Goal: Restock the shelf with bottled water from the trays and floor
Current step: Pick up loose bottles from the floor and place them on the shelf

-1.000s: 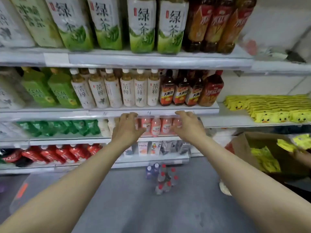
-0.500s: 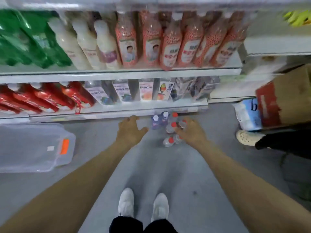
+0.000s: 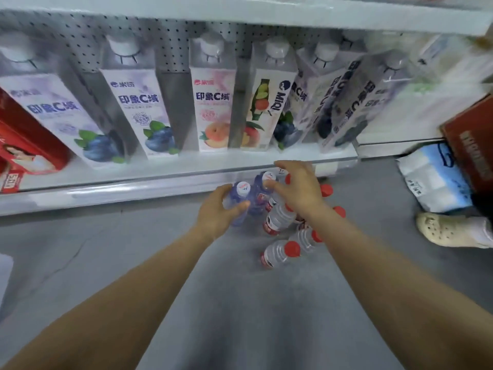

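Nearest, in front of the bottom shelf (image 3: 133,180), the grey floor (image 3: 240,303) carries the stock: red-capped water bottles (image 3: 280,253) lying loose on their sides, and two blue white-capped bottles standing closer to the shelf lip.

The left hand (image 3: 216,214) grips the nearer blue bottle (image 3: 237,201), thumb and fingers (image 3: 241,205) wrapped round its shoulder. The right hand (image 3: 298,190) hovers over the cluster beside the second blue bottle (image 3: 262,188). Its fingers (image 3: 272,185) are spread and loosely bent, closed on nothing; whether they touch the cap cannot be told.

Recommendation: seat the left grip low on the body, not the cap, and lift straight up so the lying bottles are not set rolling. The right hand should close round the second bottle before either rises.

On the shelf stand tall drink cartons (image 3: 213,102). To its right lie a wrapped pack (image 3: 432,177) and another person's shoe (image 3: 448,231).

Against half a second ago: both hands then hung open short of the bottles, and the view was higher.
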A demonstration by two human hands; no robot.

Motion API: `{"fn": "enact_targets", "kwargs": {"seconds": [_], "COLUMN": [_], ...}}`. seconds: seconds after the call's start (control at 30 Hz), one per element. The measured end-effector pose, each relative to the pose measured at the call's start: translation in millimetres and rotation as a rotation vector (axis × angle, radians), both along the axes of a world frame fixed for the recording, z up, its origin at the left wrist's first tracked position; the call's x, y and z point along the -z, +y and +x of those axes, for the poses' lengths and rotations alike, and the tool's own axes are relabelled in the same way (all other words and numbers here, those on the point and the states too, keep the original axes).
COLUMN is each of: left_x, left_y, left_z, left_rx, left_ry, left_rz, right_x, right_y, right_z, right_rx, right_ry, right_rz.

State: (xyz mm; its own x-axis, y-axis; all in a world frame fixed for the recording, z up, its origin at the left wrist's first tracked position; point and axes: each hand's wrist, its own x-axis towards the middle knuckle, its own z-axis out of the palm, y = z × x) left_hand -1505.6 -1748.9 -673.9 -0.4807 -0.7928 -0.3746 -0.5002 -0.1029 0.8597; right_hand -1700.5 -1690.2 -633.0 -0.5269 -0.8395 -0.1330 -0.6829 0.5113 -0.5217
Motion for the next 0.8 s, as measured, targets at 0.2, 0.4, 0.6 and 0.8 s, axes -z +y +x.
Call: {"fn": "enact_targets", "kwargs": {"seconds": [0.2, 0.4, 0.6, 0.8], "left_x": [49.7, 45.7, 56.6, 48.4], "left_y": [-18.6, -14.1, -21.7, -24.1], "left_z": [-9.6, -14.1, 16.2, 79.6], "left_rx": [0.031, 0.021, -0.072, -0.111], "left_ry": [0.212, 0.258, 0.284, 0.263], "left_rz": [-0.033, -0.003, -0.006, 0.050], "right_x": [47.3, 41.9, 40.2, 40.0], "right_y": [-13.9, -15.8, -7.1, -1.9], "right_z": [-6.6, 9.2, 31.9, 88.1], "right_rx": [-0.023, -0.036, -0.088, -0.186], "right_ry": [0.158, 0.165, 0.111, -0.065], "right_rz": [-0.024, -0.065, -0.115, -0.152]}}
